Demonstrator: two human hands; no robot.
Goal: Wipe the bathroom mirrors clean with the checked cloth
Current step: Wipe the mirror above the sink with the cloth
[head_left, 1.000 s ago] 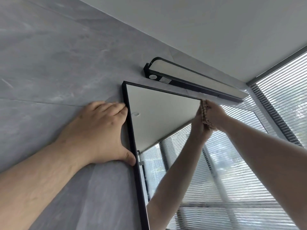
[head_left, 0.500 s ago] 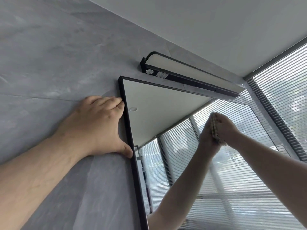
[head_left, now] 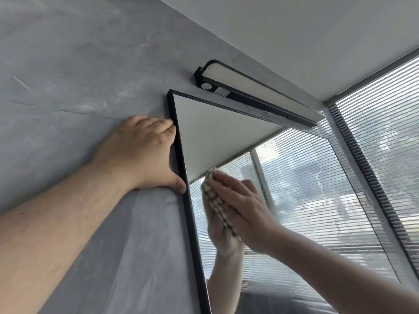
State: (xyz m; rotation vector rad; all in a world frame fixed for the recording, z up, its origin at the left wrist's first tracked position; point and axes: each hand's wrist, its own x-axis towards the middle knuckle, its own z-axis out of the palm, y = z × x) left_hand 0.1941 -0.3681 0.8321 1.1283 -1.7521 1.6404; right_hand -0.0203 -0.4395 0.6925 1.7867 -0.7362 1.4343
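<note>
Grey marbled wall tiles (head_left: 68, 75) fill the left of the head view, met above by a white ceiling (head_left: 317, 30). A black-framed mirror (head_left: 217, 132) is mounted on the wall, with a black bar lamp (head_left: 256, 91) just above its top edge and slatted window blinds (head_left: 381, 132) to the right. The left hand (head_left: 145, 155) is laid flat on the tile, fingers straight and together, fingertips and thumb touching the mirror's left frame. The right hand (head_left: 242, 209) is pressed flat on the glass with straight fingers, and the checked cloth (head_left: 217, 200) is sandwiched between palm and mirror, its folded edge showing along the hand's left side. This grip lies just right of the frame and below the left hand's thumb. Its reflection is met at the cloth.
</note>
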